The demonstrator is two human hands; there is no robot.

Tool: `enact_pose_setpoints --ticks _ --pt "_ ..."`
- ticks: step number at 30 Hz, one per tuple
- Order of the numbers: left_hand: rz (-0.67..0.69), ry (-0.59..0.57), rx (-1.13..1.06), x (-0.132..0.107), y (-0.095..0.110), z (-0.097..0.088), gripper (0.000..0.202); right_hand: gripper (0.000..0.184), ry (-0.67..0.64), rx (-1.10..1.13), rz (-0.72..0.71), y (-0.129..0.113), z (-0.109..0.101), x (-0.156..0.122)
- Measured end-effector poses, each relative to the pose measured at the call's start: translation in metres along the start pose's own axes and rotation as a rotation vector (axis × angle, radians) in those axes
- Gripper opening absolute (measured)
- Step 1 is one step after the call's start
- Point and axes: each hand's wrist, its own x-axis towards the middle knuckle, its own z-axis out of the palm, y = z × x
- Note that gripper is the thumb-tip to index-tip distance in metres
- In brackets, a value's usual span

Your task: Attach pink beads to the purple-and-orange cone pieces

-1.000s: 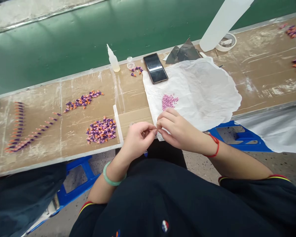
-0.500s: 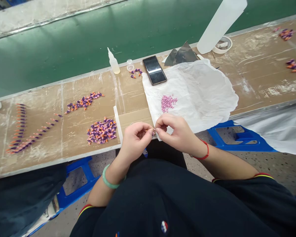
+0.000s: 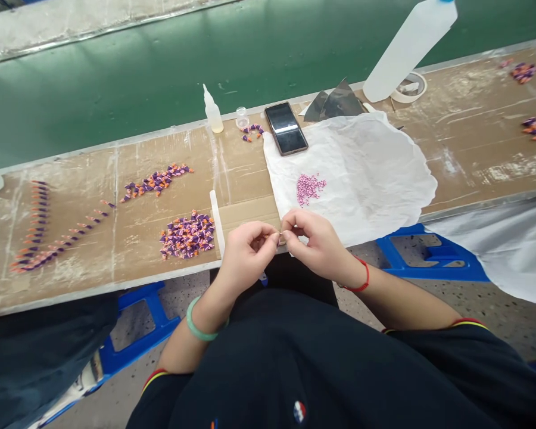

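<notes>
My left hand (image 3: 245,259) and my right hand (image 3: 317,245) meet at the table's front edge, each closed in a pinch. Their fingertips nearly touch around something tiny, mostly hidden by the fingers. Just beyond my right hand, a scatter of small pink pieces (image 3: 310,189) lies on a white cloth (image 3: 366,161). A brown cardboard piece (image 3: 248,211) shows beyond my left hand, bordered by a white strip (image 3: 217,221). Left of the strip is a heap of small purple-and-orange pieces (image 3: 187,235).
More purple-and-orange pieces lie in a loose pile (image 3: 156,180) and an angled row (image 3: 38,211). Along the back stand a dropper bottle (image 3: 213,113), a phone (image 3: 286,128), a tape roll (image 3: 410,88) and a tilted white bottle (image 3: 408,50). Blue stools (image 3: 433,256) sit below the table edge.
The whole view has shifted slightly, so the table items appear a little farther right. Both hands keep their pinch at nearly the same place, with only small finger movement.
</notes>
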Motion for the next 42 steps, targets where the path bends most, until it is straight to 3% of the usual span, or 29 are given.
enact_pose_setpoints --ticks 5,10,15,19,27,38,42 --pt "-0.098 0.097 -0.196 -0.009 -0.014 -0.02 0.016 0.016 -0.091 -0.041 -0.089 0.003 0.0 0.01" --pt "-0.205 0.168 -0.228 -0.025 -0.039 -0.04 0.021 0.02 -0.257 -0.282 -0.324 0.016 0.009 0.035" --pt "-0.267 0.177 -0.23 -0.035 -0.061 -0.036 0.018 0.018 -0.485 -0.586 -0.447 0.027 0.026 0.058" --pt "-0.274 0.17 -0.216 -0.036 -0.071 -0.029 0.017 0.014 -0.578 -0.753 -0.495 0.026 0.03 0.068" --pt "-0.24 0.17 -0.19 -0.039 -0.077 -0.028 0.01 0.013 -0.668 -0.808 -0.518 0.025 0.029 0.078" --pt "-0.246 0.186 -0.256 -0.039 -0.079 -0.028 0.012 0.019 -0.672 -0.781 -0.548 0.024 0.031 0.081" --pt "-0.261 0.234 -0.418 -0.041 -0.071 -0.031 0.019 0.021 -0.61 -0.614 -0.41 0.012 0.024 0.081"
